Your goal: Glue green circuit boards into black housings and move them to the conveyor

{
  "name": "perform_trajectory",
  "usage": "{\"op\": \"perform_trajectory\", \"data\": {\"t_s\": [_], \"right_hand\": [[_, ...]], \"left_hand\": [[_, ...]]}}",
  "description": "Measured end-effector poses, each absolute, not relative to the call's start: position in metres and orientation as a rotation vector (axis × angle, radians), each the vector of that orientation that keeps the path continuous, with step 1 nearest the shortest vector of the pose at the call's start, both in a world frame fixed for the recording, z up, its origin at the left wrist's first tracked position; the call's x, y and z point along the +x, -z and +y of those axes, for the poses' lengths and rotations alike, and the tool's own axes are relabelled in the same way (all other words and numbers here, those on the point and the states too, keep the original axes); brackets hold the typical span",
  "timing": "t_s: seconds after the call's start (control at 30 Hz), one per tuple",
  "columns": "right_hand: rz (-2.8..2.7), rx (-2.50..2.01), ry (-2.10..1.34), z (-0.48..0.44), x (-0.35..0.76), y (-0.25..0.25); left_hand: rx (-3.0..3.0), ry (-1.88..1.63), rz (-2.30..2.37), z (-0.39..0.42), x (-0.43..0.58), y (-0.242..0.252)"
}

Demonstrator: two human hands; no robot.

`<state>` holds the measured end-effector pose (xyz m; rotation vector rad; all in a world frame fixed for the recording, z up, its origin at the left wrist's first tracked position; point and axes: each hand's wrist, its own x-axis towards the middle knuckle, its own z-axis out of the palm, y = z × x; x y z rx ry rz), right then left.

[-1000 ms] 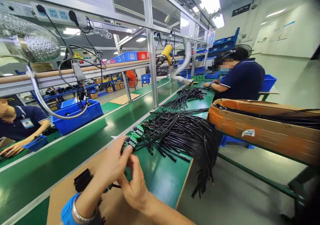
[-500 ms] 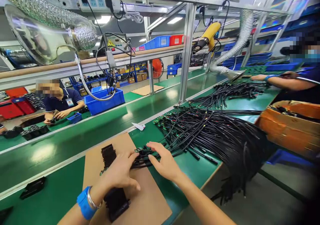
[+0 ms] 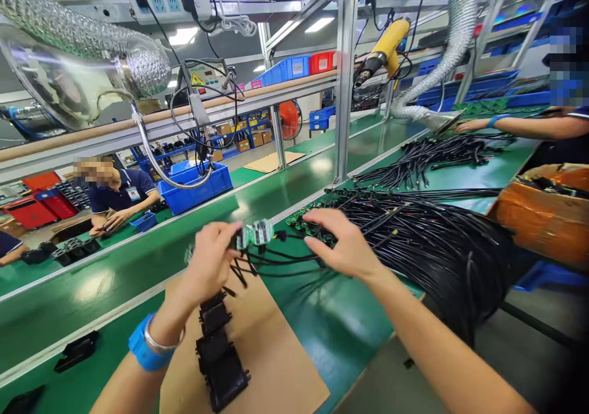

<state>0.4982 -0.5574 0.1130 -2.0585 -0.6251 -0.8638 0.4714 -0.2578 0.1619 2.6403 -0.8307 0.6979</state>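
Note:
My left hand point(image 3: 214, 256) pinches a green circuit board point(image 3: 260, 232) between thumb and fingers, raised above the cardboard sheet point(image 3: 271, 352). Black cables point(image 3: 280, 256) run from the board to the right, behind my right hand. My right hand point(image 3: 343, 242) is open, thumb and fingers apart, near those cables and the pile; whether it touches a cable I cannot tell. Beneath my left hand, black plastic housings point(image 3: 223, 368) lie on the cardboard. A large bundle of black cables point(image 3: 423, 236) with green boards at its near end point(image 3: 294, 219) spreads out beyond my right hand.
A metal post point(image 3: 344, 89) rises behind the bench, and a yellow heat gun point(image 3: 385, 49) hangs from the frame. Black parts point(image 3: 77, 349) lie at the left. An orange-taped carton point(image 3: 547, 218) stands at right. Co-workers sit across the belt point(image 3: 122, 193) and at far right.
My left hand has risen off the cardboard with the circuit board and its cables. My right hand has moved up and to the right, towards the cable pile. The view has shifted slightly.

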Motion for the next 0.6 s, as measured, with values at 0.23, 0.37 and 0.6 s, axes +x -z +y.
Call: {"op": "perform_trajectory", "data": {"t_s": [0.23, 0.37, 0.6], "right_hand": [[-0.912, -1.844, 0.294, -0.554, 0.509, -0.201], [-1.022, -1.649, -0.174, -0.516, 0.523, -0.169], [-0.936, -1.133, -0.649, -0.468, 0.491, -0.100]], "left_hand": [[2.197, -0.993, -1.419, -0.243, 0.464, -0.298], [1.999, -0.909, -1.442, -0.238, 0.471, -0.305], [2.095, -0.703, -1.018, -0.226, 0.496, -0.295]]}}
